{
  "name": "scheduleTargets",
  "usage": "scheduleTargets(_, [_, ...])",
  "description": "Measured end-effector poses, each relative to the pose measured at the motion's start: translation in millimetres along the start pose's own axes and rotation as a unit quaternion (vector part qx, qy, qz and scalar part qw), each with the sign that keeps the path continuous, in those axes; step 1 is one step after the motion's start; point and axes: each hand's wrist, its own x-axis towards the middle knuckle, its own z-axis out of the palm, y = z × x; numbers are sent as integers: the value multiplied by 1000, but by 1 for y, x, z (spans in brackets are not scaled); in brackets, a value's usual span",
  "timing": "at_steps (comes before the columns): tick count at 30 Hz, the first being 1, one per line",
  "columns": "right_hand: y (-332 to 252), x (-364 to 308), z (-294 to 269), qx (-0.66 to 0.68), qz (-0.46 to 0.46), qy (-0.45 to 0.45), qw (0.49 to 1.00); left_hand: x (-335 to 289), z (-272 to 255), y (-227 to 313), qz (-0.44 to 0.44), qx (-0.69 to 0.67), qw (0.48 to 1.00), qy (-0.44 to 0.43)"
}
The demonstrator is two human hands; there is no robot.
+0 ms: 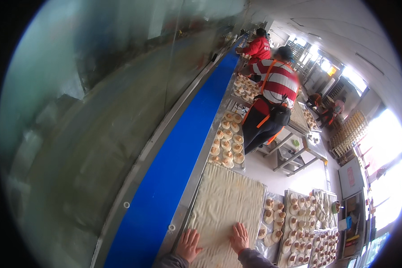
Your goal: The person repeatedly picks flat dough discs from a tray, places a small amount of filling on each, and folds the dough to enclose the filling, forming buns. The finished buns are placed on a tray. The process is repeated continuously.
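A wide tray [223,194] lies in front of me, covered by a pale, wrinkled sheet that looks like cloth. My left hand [189,244] rests flat on its near left part, fingers spread. On the near right part lies my right hand [240,239], palm down with the fingers stretched out. Neither hand holds anything. Just beyond the sheet stands a tray of round dough pieces topped with brown filling [227,145]. To the right of my right hand are more filled dough rounds [272,216] on a metal tray.
A blue conveyor belt [178,154] runs along my left, beside a glass wall [102,147]. Ahead, a person in a striped top [277,82] and one in red [258,48] work at the belt. Trays of dough rounds [301,228] stand at right, near a steel table [299,143].
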Motion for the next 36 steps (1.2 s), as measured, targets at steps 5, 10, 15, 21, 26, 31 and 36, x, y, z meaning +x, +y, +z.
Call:
scheduleTargets(5, [5, -3, 7, 4, -26, 32, 999, -1, -1, 1, 6, 38, 999, 1])
scheduleTargets(10, [8, -5, 16, -2, -28, 61, 998, -1, -4, 4, 4, 69, 998, -10])
scheduleTargets(15, [8, -5, 16, 8, -26, 72, 997, 1, -8, 7, -2, 65, 998, -15])
scheduleTargets(21, [9, -6, 17, 14, -27, 84, 996, 1, -6, 6, -33, -28, 999, 1])
scheduleTargets(26, [12, -6, 22, 11, -25, 87, 996, 0, -2, 6, -43, -33, 998, 15])
scheduleTargets(31, [11, -9, 19, 11, -27, 81, 996, -3, -5, 9, -44, -47, 998, 1])
scheduleTargets(36, [6, -4, 14, 9, -30, 83, 996, 1, -9, 8, -37, -10, 999, -13])
